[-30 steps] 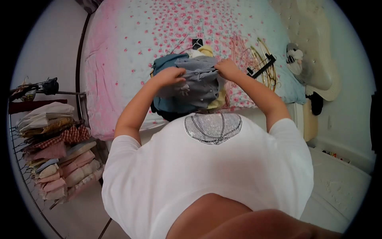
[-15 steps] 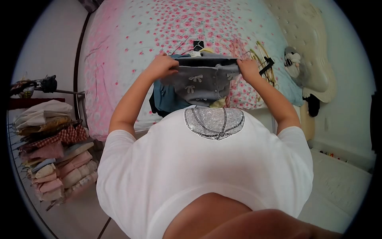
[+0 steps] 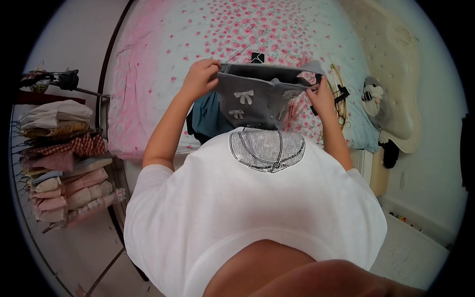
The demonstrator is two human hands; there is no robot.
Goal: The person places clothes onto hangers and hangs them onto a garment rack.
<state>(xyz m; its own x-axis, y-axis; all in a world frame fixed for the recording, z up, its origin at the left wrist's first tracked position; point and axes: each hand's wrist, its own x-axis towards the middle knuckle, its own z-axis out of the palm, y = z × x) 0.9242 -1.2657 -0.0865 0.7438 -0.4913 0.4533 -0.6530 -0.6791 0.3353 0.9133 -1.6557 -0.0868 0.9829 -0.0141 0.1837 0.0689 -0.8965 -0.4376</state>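
A grey knit cardigan [image 3: 262, 101] with pale bows and a row of buttons hangs stretched between my two hands above the bed. My left hand [image 3: 202, 78] is closed on its upper left edge. On the other side my right hand [image 3: 322, 101] pinches the upper right edge. The top edge gapes, showing the dark inside. Partly under the cardigan lie a teal garment [image 3: 207, 115] and a pink floral cloth [image 3: 303, 113]. Just beyond it is a black square piece [image 3: 258, 58] with thin wire, apparently part of a hanger.
Gold hangers [image 3: 340, 94] lie on the floral bedspread [image 3: 168, 64], right of my right hand. A plush toy [image 3: 372, 96] rests by the padded headboard [image 3: 391, 64]. At left stands a rack of hanging clothes [image 3: 64, 163].
My right hand has shifted right and slightly nearer to me. The cardigan's top edge gapes wider, and its far layer rises past my right hand. The view has turned slightly.
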